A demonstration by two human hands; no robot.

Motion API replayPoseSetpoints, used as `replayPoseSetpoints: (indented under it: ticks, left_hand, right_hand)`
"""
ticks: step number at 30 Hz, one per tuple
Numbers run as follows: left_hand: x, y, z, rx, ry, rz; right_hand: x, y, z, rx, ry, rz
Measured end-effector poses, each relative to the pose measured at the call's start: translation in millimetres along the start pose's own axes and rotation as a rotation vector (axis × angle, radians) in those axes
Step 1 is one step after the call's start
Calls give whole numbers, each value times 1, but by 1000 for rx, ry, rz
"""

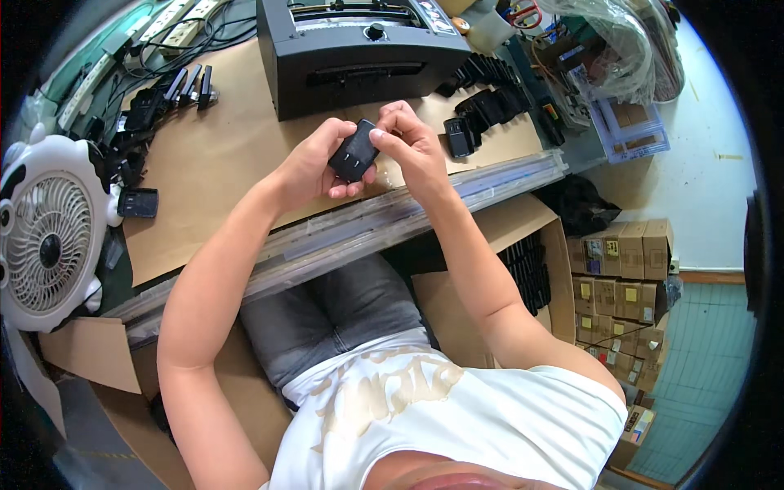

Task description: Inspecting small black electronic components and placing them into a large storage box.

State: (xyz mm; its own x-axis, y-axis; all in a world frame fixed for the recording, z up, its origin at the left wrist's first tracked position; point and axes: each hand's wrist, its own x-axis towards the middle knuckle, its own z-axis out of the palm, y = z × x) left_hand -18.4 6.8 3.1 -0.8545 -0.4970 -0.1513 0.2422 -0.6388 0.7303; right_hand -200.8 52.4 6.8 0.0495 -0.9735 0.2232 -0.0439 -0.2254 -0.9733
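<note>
My left hand [309, 163] is closed around a small black plastic adapter [351, 153], a rounded block with two small light marks on its upper face. From the other side, my right hand [415, 149] touches it, the thumb pressing on its upper right edge and the other fingers curled. Both hands are above the front part of the brown cardboard sheet [196, 192]. Just beyond them stands a black machine [351, 61] with a knob and a dark slot in its front. Beside my right hand sits a similar black adapter [459, 137].
More black blocks [494, 102] line the table right of the machine. A white fan [51, 245] stands at left, near black pieces [139, 202] and power strips [175, 24]. A clear-covered edge strip [327, 237] borders the table; open cardboard boxes [551, 269] flank my legs.
</note>
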Motion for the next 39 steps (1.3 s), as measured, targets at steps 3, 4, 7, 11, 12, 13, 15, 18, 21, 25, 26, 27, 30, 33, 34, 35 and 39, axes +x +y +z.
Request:
replayPoseSetpoints:
  ticks: [3,4,7,11,12,13,15,18,21,25,26,27,30,33,34,35,39]
  left_hand:
    - [-1,0,0,21,5,10]
    - [-2,-1,0,45,19,20]
    - [-1,-2,1,93,41,35]
    - [0,-1,3,62,47,49]
    - [0,0,4,85,55,47]
    - [0,-1,4,103,69,51]
    - [0,-1,6,141,96,59]
    - [0,-1,7,171,112,64]
    - [-1,-1,8,200,124,90]
    - [-2,-1,10,298,176,63]
    - [-3,-1,11,321,164,83]
    - [-3,-1,11,348,181,56]
    - [1,-1,11,298,221,47]
    - [6,-1,7,116,82,-9]
    - [6,-3,7,214,78,-13]
    - [5,-3,6,138,60,-44]
    - [0,1,5,59,4,-52]
  right_hand:
    - [0,1,2,-28,-12,-7]
    - [0,2,3,-35,-11,-16]
    - [0,4,3,-51,-2,-34]
    - [1,3,4,-162,38,-57]
    - [1,3,5,-162,31,-70]
    - [1,1,6,-204,37,-74]
    - [0,-1,8,-289,50,-83]
    - [-1,-3,10,-335,56,-84]
    - [-1,-4,10,-351,42,-79]
    - [-4,-3,11,-347,48,0]
    - [-5,-2,12,-332,79,20]
    - [-5,-1,14,-346,68,16]
    - [-2,3,16,-262,211,12]
    - [0,4,3,-164,464,133]
    - [-2,2,-2,-172,481,119]
    - [-7,0,-6,-474,422,-175]
    - [-40,-12,-3,-1041,209,-545]
